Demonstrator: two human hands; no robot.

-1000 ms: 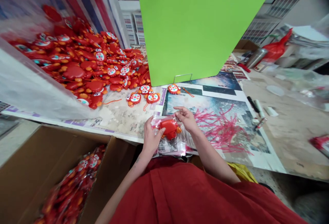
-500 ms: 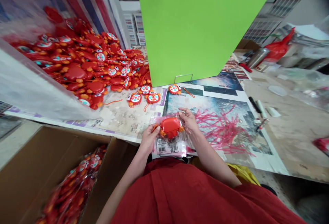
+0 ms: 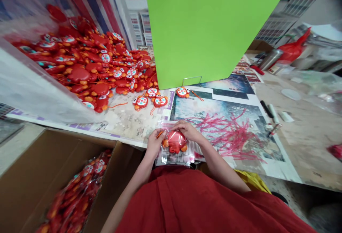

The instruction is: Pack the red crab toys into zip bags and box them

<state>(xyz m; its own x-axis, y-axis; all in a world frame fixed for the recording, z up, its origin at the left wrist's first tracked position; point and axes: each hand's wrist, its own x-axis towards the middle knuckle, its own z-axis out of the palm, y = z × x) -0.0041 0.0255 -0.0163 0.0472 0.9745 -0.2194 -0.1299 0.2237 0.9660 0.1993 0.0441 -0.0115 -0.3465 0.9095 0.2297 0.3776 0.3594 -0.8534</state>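
Observation:
A red crab-shaped toy [image 3: 176, 141] lies back side up in a clear plastic bag [image 3: 175, 160] at the table's front edge, and glare crosses its shell. My left hand [image 3: 155, 143] is closed at the bag's left side, pinching the toy's orange cord [image 3: 159, 134] between thumb and fingers. From the right, my right hand [image 3: 187, 131] reaches over the top of the toy with fingers bent together on the plastic near the bag's upper edge. Black print shows through the lower part of the bag, partly hidden by the toy.
Loose crab toys [image 3: 98, 72] spill from a striped sack [image 3: 107, 8]. A few lie before a green board [image 3: 208, 30] on a wire stand. Pink strips [image 3: 235, 133] lie to the right, beside markers [image 3: 269, 112]. A cardboard box [image 3: 29, 176] at lower left holds bagged toys.
The toy has gone deeper into the bag and now sits slightly lower and tilted. My right hand has moved from the toy's right side to over its top. My left hand has barely moved.

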